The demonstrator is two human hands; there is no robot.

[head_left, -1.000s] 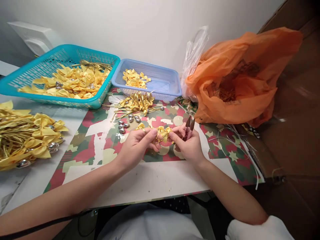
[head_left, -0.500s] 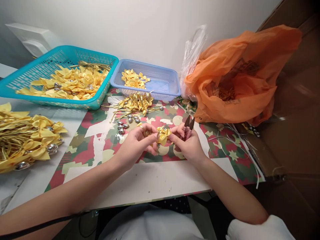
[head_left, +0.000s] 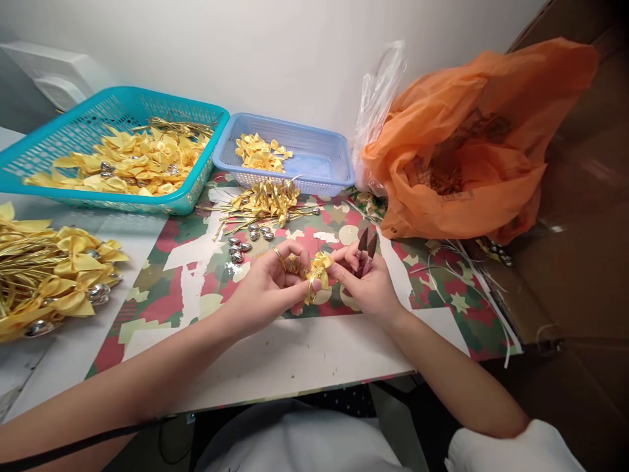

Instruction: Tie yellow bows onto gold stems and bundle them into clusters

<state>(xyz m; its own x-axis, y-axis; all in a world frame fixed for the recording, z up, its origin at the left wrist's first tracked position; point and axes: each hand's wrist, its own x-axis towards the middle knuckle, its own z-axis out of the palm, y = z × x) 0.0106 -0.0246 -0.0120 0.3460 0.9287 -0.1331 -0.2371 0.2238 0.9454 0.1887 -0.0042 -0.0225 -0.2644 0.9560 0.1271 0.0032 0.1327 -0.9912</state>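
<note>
My left hand [head_left: 268, 285] is closed, its thumb and fingers pinching a loop of gold cord [head_left: 311, 290] against a small yellow ribbon bow [head_left: 322, 261]. From the other side, my right hand [head_left: 376, 288] pinches the same bow between thumb and fingertip. Scissors [head_left: 367, 245] are tucked in the right hand, dark pointed blades up and slightly apart, handles mostly hidden by the fingers. Just beyond my left hand lie several shiny silver beads [head_left: 237, 249]. Behind them is a pile of yellow bows with gold cords [head_left: 275, 200].
A teal basket [head_left: 184, 200] of bows stands back left, beside a blue basket [head_left: 334, 183] with more bows. Finished-looking bows with gold cords [head_left: 63, 269] heap at the left. An open orange plastic bag [head_left: 417, 216] stands right, near white strips [head_left: 432, 282] and cardboard [head_left: 565, 262].
The left thumb has shifted nearer me and right, and the gold cord loop now shows below the bow. The right hand keeps its pinch and the scissors. The view has shifted slightly.
</note>
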